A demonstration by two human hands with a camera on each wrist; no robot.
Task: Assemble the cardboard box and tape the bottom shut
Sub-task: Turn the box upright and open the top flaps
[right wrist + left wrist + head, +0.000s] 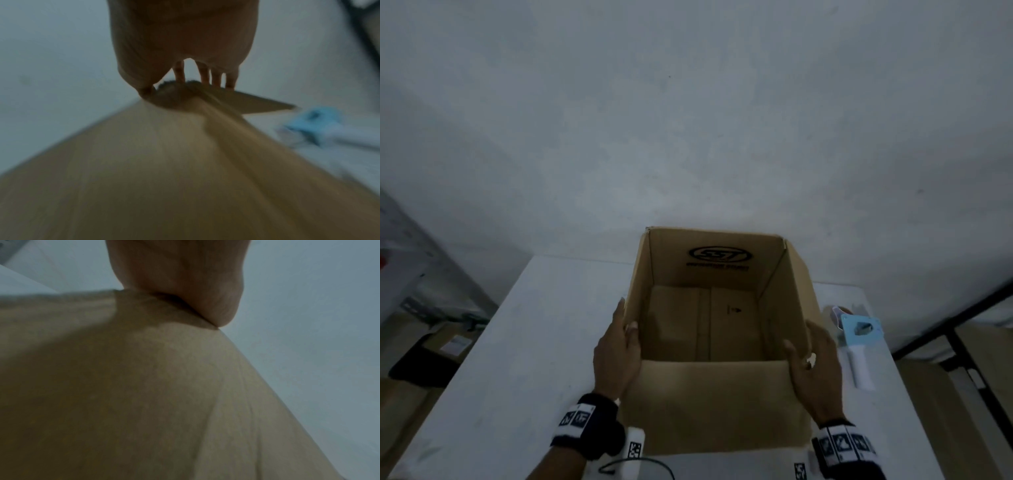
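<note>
Holding the cardboard box (717,401) at lower centre, your left hand (616,356) and right hand (813,363) grip its side walls. Bottom flaps look folded, tape unclear; next, reach the tape dispenser (858,337) at right.

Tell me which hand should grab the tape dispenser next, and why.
Right. The blue tape dispenser lies on the table just beyond the right hand, on the box's right side. The left hand grips the opposite wall and would probably have to cross over the box.
</note>
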